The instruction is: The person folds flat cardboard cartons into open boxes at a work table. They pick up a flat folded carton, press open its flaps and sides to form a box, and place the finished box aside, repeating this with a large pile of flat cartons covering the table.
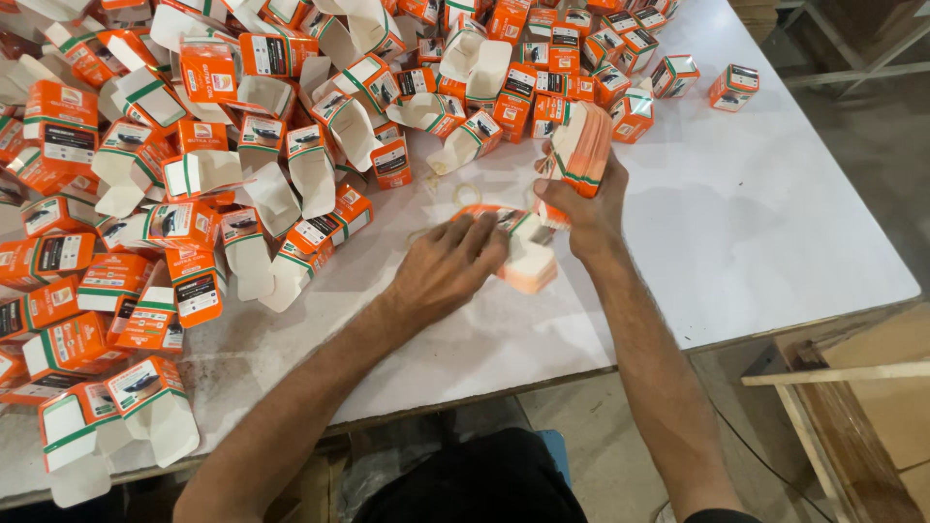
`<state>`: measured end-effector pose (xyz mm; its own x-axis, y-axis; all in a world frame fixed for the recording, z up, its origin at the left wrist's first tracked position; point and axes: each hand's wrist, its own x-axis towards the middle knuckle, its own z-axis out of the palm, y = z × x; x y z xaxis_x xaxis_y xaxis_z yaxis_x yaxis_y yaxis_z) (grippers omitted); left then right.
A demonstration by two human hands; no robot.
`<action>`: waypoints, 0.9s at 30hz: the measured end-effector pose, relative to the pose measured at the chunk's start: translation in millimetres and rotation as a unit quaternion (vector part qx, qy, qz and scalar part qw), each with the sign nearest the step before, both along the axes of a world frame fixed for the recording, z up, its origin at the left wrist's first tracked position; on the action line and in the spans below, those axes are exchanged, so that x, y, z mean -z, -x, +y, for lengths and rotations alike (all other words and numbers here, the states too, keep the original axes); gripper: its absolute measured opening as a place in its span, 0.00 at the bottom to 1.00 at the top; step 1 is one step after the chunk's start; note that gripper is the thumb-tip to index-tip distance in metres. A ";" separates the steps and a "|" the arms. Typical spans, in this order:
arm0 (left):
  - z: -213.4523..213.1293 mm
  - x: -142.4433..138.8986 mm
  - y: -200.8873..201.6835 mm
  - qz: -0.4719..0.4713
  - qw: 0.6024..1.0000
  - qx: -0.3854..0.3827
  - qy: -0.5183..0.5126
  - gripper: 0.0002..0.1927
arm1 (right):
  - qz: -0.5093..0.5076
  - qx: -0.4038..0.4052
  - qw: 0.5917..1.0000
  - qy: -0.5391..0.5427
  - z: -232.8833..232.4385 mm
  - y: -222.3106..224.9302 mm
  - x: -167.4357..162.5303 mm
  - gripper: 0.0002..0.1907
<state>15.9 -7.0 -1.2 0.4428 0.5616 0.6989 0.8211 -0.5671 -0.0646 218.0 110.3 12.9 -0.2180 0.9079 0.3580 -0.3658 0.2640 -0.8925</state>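
Note:
My right hand [587, 208] grips an upright stack of flattened orange-and-white cartons [581, 147], holding it just above the white table [775, 223]. My left hand [448, 263] lies palm down on a second flat stack of the same cartons [528, 260] resting on the table, fingers spread over its left end. The two stacks are close together, nearly touching under my right hand. A thin rubber band [468, 194] lies on the table just beyond my left hand.
A large heap of opened orange-and-white small boxes [194, 174] covers the table's left and far side. Two lone boxes [733, 87] stand at the far right. A wooden frame [852, 407] sits beyond the table's near right corner.

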 end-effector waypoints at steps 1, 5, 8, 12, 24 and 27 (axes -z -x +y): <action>-1.8 -0.2 1.8 -0.002 0.999 0.025 -0.039 0.19 | 0.002 -0.021 0.999 0.050 1.4 -1.8 -1.2 0.23; -3.1 2.6 -2.6 -0.402 0.886 0.202 0.111 0.17 | 0.018 -0.107 0.984 0.143 3.4 4.4 -2.6 0.19; 3.6 -0.2 -6.9 -0.714 0.656 0.170 0.174 0.19 | -0.004 -0.074 0.988 0.136 -1.5 12.9 -0.9 0.18; 13.9 -22.9 34.0 -0.819 0.470 0.313 0.104 0.20 | -0.109 -0.070 0.985 0.114 -3.8 15.1 -5.8 0.27; 6.4 -24.7 39.5 -0.624 0.758 0.163 0.101 0.22 | -0.612 0.273 0.664 -0.333 9.9 -3.9 -4.9 0.67; -0.1 -32.4 33.3 -0.537 0.816 0.176 0.121 0.21 | -0.313 0.108 0.905 -0.269 3.2 6.0 -1.6 0.55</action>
<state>-17.4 -7.1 31.3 -0.1887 0.7114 0.6769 0.1130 -0.6690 0.7346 211.9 113.6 14.5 -0.3692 0.6848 0.6283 0.2775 0.7264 -0.6287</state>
